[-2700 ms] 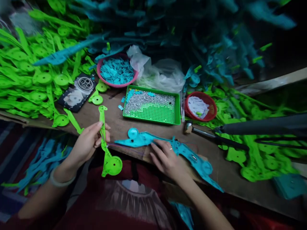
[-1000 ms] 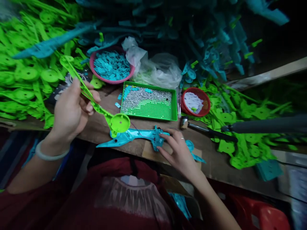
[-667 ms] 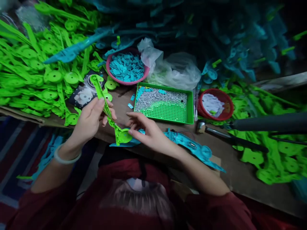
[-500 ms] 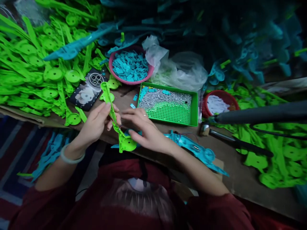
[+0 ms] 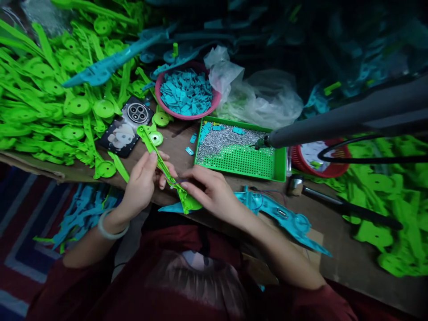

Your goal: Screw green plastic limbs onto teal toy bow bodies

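My left hand is closed around a long green plastic part, which slants from upper left to lower right and has a rounded lower end. At its middle, my right hand pinches what looks like a thin purplish wire against the part; the fingertips partly hide it. Behind the right hand and forearm, a blue plastic part with thin wires lies along the table edge. Just beyond the left hand's fingers, a green round piece shows on the table.
Green parts pile up on the left beside a phone. A pink bowl holds small blue pieces. Beyond my hands is a green tray of small metal bits. A screwdriver-like tool hangs over it, near a hammer and red basket.
My right hand has closed from spread fingers into a pinch at the green part. The green part has shifted slightly right, and the hanging tool has swung left over the tray.
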`<state>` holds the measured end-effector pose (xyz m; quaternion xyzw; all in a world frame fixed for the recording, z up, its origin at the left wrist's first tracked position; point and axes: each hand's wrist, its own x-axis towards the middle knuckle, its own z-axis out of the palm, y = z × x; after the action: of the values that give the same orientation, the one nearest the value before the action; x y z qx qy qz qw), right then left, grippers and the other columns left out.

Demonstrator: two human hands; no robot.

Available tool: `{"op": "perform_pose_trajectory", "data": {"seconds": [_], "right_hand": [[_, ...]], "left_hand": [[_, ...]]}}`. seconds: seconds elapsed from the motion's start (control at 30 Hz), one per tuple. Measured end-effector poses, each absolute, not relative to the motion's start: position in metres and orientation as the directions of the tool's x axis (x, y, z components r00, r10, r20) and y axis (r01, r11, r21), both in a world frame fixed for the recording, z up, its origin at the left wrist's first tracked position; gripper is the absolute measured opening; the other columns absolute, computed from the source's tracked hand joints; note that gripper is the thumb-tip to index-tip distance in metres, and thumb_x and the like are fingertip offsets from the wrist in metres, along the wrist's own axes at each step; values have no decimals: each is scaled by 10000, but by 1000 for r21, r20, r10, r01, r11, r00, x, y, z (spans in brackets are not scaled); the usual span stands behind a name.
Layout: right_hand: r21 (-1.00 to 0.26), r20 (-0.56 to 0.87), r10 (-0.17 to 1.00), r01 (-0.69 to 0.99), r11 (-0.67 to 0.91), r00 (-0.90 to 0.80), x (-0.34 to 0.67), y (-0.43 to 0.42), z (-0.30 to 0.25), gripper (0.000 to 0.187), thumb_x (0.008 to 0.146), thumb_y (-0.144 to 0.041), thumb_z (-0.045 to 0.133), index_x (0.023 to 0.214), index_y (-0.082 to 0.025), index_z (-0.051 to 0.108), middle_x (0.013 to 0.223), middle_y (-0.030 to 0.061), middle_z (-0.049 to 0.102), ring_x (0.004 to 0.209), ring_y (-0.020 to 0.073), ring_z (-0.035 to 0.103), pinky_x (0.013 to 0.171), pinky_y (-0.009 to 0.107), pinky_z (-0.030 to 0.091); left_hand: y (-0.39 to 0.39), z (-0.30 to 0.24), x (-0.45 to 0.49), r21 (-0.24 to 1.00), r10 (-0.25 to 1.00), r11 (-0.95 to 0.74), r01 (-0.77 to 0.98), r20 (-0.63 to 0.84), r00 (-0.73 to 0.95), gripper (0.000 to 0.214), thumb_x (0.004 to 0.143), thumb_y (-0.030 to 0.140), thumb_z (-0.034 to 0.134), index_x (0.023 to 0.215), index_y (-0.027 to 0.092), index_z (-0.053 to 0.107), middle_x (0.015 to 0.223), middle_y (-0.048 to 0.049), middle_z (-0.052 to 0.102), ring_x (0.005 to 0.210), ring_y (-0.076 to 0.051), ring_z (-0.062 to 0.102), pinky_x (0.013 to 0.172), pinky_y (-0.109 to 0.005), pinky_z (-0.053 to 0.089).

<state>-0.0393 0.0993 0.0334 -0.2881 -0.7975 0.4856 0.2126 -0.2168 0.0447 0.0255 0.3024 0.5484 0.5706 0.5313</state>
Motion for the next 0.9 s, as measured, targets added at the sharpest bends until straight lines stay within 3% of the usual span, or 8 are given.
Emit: {"op": "perform_pose_trajectory", "data": {"seconds": [0.1,0.2,0.33,0.47,0.63,0.9], "right_hand": [[-858,183,700,236,457,-690,-36,95,32,141,956,-261,551,938,-184,667,763,10,571,739,137,543,661,274,414],[-870,224,741,212,445,-632,-33,93,30,100,927,-240,597,939,-191,684,767,2,527,735,130,523,651,268,401],[-881,183,752,233,411,-634,-31,90,26,95,931,-237,592,912,-189,672,773,1,518,736,127,524,654,265,403],[-872,145,732,264,412,-665,-30,87,24,116,949,-247,562,908,-189,654,760,3,522,731,136,518,646,274,391],[-936,42,735,232,267,-676,-31,88,23,137,948,-272,554,853,-194,613,793,2,515,745,134,510,665,276,394],[-966,4,730,187,180,-683,-31,87,32,139,940,-241,554,811,-195,579,808,4,499,799,143,498,734,289,405]], "left_hand": [[41,28,-212,920,926,189,-344,-284,-250,347,922,535,557,979,193,548,690,8,667,464,-76,496,447,-179,425],[36,27,-212,895,935,256,-367,-325,-142,345,857,466,686,1018,188,557,762,14,679,487,-58,515,476,-166,459],[27,23,-215,881,933,329,-340,-360,-28,288,849,399,716,992,174,607,883,-4,671,616,-69,591,588,-181,552],[20,27,-218,868,903,416,-272,-429,12,316,915,460,613,1000,156,613,803,-15,654,664,-112,646,642,-238,606],[17,39,-219,873,891,449,-193,-454,21,326,912,463,612,999,149,592,929,-49,679,697,-140,707,650,-253,624],[17,35,-217,850,875,474,-230,-484,15,350,890,495,630,974,179,505,713,15,658,640,-172,734,592,-242,621]]}}
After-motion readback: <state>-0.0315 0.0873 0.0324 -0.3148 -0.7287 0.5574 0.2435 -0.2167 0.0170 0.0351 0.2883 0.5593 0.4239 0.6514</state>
